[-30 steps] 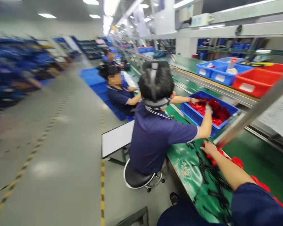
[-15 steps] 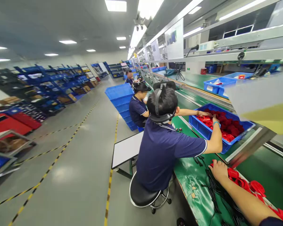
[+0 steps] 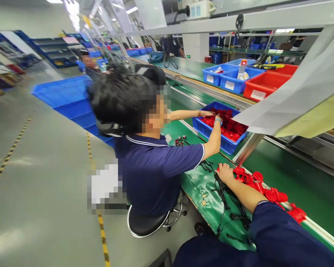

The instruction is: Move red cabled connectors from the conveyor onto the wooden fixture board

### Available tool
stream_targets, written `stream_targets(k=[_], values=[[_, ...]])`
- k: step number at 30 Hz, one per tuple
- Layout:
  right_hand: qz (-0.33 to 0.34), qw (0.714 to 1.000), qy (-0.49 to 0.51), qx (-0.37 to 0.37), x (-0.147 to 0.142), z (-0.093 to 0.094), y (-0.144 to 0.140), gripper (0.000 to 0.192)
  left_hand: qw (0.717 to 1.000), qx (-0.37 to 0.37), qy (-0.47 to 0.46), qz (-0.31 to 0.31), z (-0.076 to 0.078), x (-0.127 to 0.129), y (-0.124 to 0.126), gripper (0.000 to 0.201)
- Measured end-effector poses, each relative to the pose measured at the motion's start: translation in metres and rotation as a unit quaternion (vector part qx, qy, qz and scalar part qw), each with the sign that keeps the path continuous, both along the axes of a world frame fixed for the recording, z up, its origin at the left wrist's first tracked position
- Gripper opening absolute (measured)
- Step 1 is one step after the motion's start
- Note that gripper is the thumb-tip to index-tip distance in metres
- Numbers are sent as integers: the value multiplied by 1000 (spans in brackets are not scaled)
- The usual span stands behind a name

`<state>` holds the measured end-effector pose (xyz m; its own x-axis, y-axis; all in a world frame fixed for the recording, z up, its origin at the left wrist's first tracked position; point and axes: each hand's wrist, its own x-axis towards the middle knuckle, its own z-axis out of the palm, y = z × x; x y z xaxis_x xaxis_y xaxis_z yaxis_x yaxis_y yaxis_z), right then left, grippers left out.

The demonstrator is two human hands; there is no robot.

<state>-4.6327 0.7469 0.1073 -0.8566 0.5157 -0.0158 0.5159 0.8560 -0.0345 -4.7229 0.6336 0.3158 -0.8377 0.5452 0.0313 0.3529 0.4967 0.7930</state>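
My left hand reaches forward over the green bench, fingers curled down on a small red part that mostly hides beneath them. Just behind it, a row of red round plastic parts lies along the bench's pale edge strip. Bundled black cables are spread on the green mat below my wrist. My right hand is out of the picture.
A co-worker sits on a round stool at my left, both hands in a blue bin of red parts. Paper sheets hang close at right. Red bins and blue bins stand across the conveyor.
My view has swung right and come closer to the co-worker, whose hands stay in the bin. More of my left sleeve and the red parts shows; my hand stays beside the row.
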Motion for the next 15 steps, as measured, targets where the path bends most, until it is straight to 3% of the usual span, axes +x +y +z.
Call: stream_targets(k=[4,5,7,9,12,13,15], values=[[-18,1000,-5,-21,-2,-2,7,57,999,-21,-42,-2,-62,30,-91,59],[-24,999,-5,-23,-1,-2,8,57,999,-24,-48,0,-73,37,-112,57],[-36,999,-5,-25,3,-2,8,61,998,-33,-58,4,-90,49,-154,73],[-43,999,-5,-26,7,-3,7,64,997,-39,-62,11,-100,58,-192,75],[-47,998,-7,-40,8,-2,7,64,998,-34,-54,16,-102,64,-239,32],[-49,998,-7,-48,7,0,8,62,998,-32,-47,14,-99,65,-251,31],[-52,996,-5,-68,4,4,11,54,999,-25,-31,7,-90,65,-268,53]])
